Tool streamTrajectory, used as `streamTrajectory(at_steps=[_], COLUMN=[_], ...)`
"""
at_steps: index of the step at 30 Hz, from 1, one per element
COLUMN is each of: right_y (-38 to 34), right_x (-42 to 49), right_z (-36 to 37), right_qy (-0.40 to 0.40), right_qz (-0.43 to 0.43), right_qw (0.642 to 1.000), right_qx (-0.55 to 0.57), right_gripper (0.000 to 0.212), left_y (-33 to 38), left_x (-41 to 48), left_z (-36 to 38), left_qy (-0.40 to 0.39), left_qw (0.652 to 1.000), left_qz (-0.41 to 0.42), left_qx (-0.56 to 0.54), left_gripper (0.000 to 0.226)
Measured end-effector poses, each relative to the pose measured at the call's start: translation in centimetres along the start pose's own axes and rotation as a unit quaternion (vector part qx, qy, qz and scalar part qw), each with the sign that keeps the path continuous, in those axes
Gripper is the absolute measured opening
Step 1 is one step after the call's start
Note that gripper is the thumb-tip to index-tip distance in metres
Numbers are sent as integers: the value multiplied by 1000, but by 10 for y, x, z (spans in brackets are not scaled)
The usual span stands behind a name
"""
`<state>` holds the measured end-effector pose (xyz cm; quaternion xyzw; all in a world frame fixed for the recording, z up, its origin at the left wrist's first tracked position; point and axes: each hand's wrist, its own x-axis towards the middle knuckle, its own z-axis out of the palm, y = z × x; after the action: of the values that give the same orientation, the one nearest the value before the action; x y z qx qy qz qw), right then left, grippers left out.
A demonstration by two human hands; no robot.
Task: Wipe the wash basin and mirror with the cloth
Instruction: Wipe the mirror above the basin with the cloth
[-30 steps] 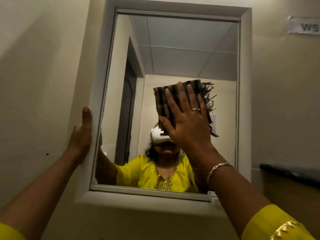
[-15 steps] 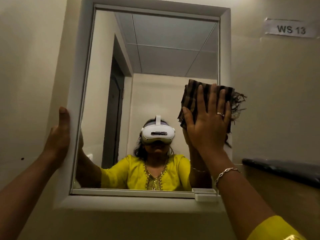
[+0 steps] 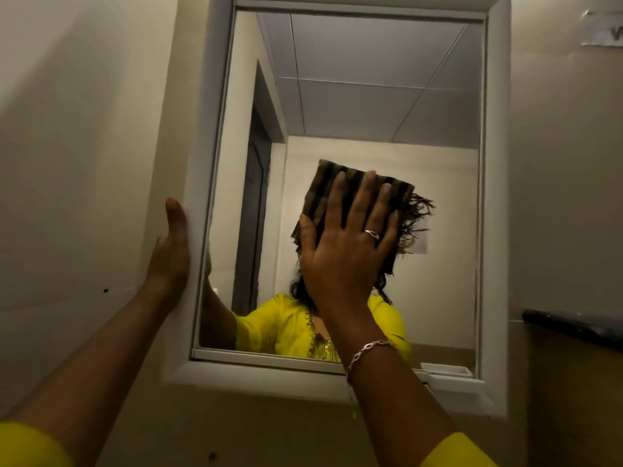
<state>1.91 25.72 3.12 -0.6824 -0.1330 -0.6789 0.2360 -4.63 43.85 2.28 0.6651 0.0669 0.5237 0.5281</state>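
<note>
The right hand (image 3: 344, 251) presses a folded, brown striped, fringed cloth (image 3: 318, 193) against the middle of the white-framed wall mirror (image 3: 371, 96), grip apart, fingers straight. The left hand (image 3: 170, 251), grip also apart, rests on the mirror's left frame edge.

Support: beige wall (image 3: 84, 129) carrying the mirror (image 3: 371, 96) in a white frame (image 3: 496, 197).
Striped, fringed cloth (image 3: 323, 187) flat on mid-glass, pressed under the spread right hand (image 3: 347, 251). Left hand (image 3: 170, 251) rests flat on the frame's left edge. Small white tray (image 3: 445, 370) at the frame's lower right corner. Paper label (image 3: 603, 32) on the wall, upper right.
</note>
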Motion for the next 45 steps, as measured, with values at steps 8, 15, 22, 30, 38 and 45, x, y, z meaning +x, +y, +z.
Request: streamTrajectory(at_steps=[8, 15, 22, 30, 38, 45], right_y=[-73, -82, -54, 8, 74, 128], right_x=[0, 4, -9, -14, -11, 1], right_z=[15, 22, 14, -4, -20, -29], right_qy=[-26, -43, -74, -65, -52, -47], right_qz=[-64, -211, -296, -295, -272, -213], right_qw=[997, 975, 951, 953, 961, 975], right_qx=[33, 49, 44, 37, -2, -28], right_gripper=[67, 65, 64, 60, 59, 61], left_y=[3, 7, 12, 4, 7, 5], left_x=[-1, -9, -11, -3, -6, -6], left_z=[0, 2, -1, 2, -2, 2], left_qy=[18, 14, -10, 13, -17, 3], left_qw=[999, 999, 999, 999, 1000, 999], left_qz=[-2, 21, 35, 29, 20, 37], left_qx=[-33, -25, -25, -10, 0, 14], left_gripper=[127, 77, 73, 85, 91, 97])
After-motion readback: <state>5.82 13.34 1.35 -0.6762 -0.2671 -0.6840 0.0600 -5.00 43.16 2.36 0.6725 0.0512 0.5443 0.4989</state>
